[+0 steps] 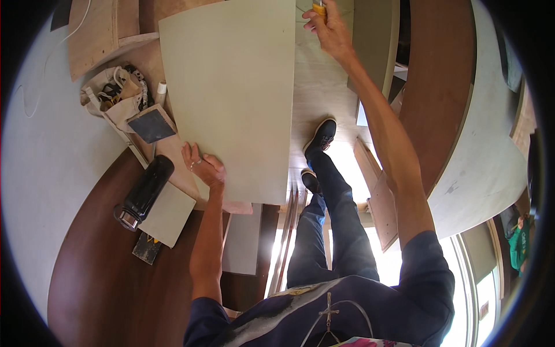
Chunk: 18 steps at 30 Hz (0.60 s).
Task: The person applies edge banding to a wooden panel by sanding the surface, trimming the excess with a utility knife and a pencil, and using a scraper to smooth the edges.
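Observation:
A large pale green board (234, 87) lies in front of me, reaching from the top of the picture down to its near edge. My left hand (202, 166) presses flat on the board's near left corner, a ring on one finger. My right hand (328, 26) is stretched far forward past the board's right edge, closed around a yellow-handled tool (319, 8) whose tip is cut off by the frame. My legs in dark trousers and dark shoes (321, 139) stand on the plywood floor to the right of the board.
A black bottle (143, 192) lies on its side left of my left hand, next to a smaller pale panel (169, 215). A canvas tool bag (115, 92) and a dark sanding block (151, 124) sit further left. Curved brown panels (433, 98) stand at right.

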{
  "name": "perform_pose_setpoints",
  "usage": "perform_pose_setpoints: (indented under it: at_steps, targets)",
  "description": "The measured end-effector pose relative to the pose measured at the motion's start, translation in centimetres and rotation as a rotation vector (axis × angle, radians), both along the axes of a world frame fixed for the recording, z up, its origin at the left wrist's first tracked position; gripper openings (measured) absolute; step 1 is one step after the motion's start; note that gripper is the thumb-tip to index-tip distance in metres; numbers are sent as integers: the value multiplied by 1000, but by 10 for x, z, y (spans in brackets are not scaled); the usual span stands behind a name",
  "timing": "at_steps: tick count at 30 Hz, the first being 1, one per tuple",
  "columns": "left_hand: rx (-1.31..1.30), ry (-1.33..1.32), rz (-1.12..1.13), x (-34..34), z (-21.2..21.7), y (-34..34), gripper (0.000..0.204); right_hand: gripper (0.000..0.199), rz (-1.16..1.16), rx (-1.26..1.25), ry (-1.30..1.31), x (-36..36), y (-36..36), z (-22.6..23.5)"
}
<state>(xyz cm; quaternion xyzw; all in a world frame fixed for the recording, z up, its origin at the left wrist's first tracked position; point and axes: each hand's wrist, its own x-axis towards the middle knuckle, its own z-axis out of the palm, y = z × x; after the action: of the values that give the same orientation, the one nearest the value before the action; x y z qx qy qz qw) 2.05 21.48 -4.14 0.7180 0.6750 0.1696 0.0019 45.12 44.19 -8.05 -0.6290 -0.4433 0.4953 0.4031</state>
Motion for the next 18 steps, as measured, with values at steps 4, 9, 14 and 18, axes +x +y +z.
perform_pose_setpoints:
  at_steps: [4, 9, 14, 18]
  targets:
    - [-11, 23, 25, -4, 2, -4, 46, 52, 54, -3, -74, -14, 4, 7]
    - [-35, 28, 52, -2, 1, -4, 47, 51, 58, 103, -142, -14, 5, -10]
    - [-44, 9, 37, -4, 1, -5, 45, 45, 27, 372, -293, -14, 9, -20]
    - [-17, 7, 28, -1, 2, -8, 45, 43, 75, 324, -337, -13, 20, -16]
